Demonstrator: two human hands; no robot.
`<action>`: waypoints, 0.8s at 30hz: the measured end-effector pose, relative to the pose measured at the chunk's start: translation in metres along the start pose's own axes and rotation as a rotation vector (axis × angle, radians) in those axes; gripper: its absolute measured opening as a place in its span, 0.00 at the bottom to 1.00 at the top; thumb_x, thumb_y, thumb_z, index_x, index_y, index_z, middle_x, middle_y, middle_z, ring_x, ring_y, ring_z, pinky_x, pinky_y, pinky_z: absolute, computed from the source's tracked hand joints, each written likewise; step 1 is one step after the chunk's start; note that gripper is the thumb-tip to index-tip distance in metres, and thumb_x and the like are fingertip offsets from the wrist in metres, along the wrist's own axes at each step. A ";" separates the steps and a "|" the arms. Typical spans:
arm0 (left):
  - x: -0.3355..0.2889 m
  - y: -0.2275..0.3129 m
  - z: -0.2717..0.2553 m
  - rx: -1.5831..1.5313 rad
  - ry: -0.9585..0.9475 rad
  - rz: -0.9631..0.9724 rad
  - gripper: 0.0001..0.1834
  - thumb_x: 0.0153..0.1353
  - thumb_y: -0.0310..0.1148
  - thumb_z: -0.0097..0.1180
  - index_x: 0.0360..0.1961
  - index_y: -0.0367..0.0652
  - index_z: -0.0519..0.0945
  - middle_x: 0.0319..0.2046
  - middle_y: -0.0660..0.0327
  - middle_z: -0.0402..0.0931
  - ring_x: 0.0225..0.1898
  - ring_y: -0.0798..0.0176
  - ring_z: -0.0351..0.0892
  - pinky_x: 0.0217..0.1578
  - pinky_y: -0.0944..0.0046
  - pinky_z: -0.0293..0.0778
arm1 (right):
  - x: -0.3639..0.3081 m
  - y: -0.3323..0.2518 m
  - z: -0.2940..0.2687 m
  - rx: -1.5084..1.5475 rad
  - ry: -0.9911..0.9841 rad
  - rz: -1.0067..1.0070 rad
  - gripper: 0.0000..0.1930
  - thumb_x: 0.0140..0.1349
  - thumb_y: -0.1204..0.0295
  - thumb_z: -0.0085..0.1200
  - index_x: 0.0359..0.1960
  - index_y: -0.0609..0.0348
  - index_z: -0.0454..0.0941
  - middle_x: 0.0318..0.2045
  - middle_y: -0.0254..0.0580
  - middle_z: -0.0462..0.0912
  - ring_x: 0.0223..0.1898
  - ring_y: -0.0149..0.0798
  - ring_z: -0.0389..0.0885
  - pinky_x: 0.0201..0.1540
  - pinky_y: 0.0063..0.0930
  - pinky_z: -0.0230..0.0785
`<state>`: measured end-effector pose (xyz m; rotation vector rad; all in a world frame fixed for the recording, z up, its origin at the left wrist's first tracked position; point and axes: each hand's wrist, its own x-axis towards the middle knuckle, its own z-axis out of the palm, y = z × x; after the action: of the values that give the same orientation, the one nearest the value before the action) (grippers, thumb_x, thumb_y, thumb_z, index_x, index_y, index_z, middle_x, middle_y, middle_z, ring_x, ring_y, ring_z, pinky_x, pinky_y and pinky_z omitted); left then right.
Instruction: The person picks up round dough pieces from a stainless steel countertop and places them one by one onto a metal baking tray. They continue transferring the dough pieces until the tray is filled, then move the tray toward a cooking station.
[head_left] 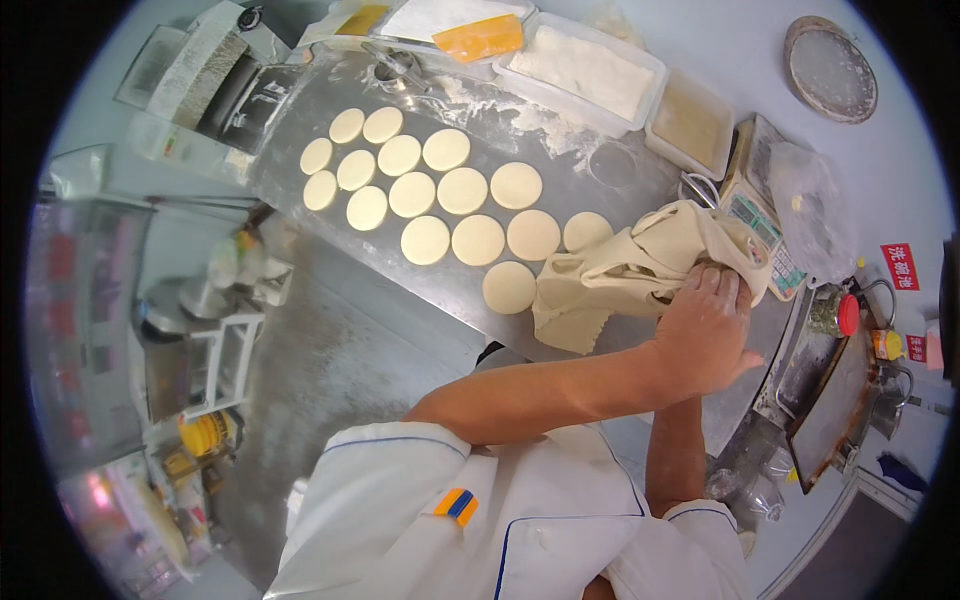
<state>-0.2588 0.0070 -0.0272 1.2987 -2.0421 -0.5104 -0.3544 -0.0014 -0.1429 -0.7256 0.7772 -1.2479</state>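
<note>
Folded dough [675, 240] is heaped at the right end of the steel table [440, 284]. On its left it is closed in by pale dough rounds [478, 239], the nearest set just beside it or touching; on its right, by the scale [755, 222]. More room is left beyond, where flour-dusted steel is bounded by a white tub [648, 100]. A ragged flap [572, 328] is laid close to the table's near edge.

Dough is cream-coloured, soft, draped in loose layers; hollows are seen between folds. Cut rounds are smooth, flat, spread in uneven rows.

Left hand [706, 325] is laid on the heap, fingers held close together, thumb spread aside. Right forearm [676, 455] is crossed underneath; right fingers are hidden, their state cannot be told.
</note>
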 end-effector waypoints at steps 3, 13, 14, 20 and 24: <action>-0.024 -0.017 -0.003 -0.134 0.178 0.141 0.38 0.49 0.46 0.73 0.56 0.32 0.76 0.54 0.44 0.75 0.60 0.41 0.70 0.64 0.46 0.65 | 0.003 -0.007 -0.002 0.011 0.149 -0.032 0.31 0.67 0.60 0.52 0.68 0.62 0.65 0.62 0.49 0.74 0.64 0.48 0.73 0.67 0.44 0.66; -0.152 -0.161 0.029 -0.255 0.129 -0.171 0.49 0.46 0.43 0.76 0.67 0.33 0.67 0.67 0.38 0.64 0.68 0.33 0.63 0.69 0.44 0.59 | -0.012 -0.058 0.073 0.195 0.236 -0.192 0.34 0.70 0.53 0.45 0.71 0.62 0.61 0.65 0.53 0.72 0.64 0.52 0.74 0.69 0.52 0.65; -0.135 -0.168 0.038 -0.267 0.162 -0.134 0.47 0.46 0.44 0.77 0.64 0.32 0.70 0.65 0.35 0.66 0.67 0.31 0.65 0.68 0.43 0.60 | -0.016 -0.057 0.084 0.219 0.157 -0.183 0.34 0.70 0.52 0.45 0.71 0.62 0.61 0.65 0.53 0.72 0.64 0.52 0.74 0.69 0.52 0.65; -0.084 -0.184 0.047 -0.655 -0.036 -0.116 0.22 0.56 0.36 0.66 0.50 0.38 0.81 0.45 0.48 0.82 0.49 0.48 0.81 0.53 0.52 0.75 | -0.023 -0.070 0.106 0.138 0.285 -0.243 0.33 0.69 0.50 0.48 0.69 0.59 0.67 0.67 0.51 0.72 0.66 0.53 0.71 0.71 0.52 0.62; -0.082 -0.184 0.015 -1.026 -0.058 -0.608 0.14 0.57 0.32 0.64 0.45 0.40 0.84 0.33 0.58 0.84 0.37 0.62 0.83 0.40 0.61 0.78 | -0.012 -0.101 0.088 0.240 0.152 -0.272 0.33 0.68 0.53 0.52 0.69 0.60 0.67 0.68 0.49 0.71 0.66 0.54 0.72 0.70 0.59 0.62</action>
<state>-0.1266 0.0011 -0.1798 1.1698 -1.0411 -1.6073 -0.3367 -0.0023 -0.0102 -0.5567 0.6511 -1.6269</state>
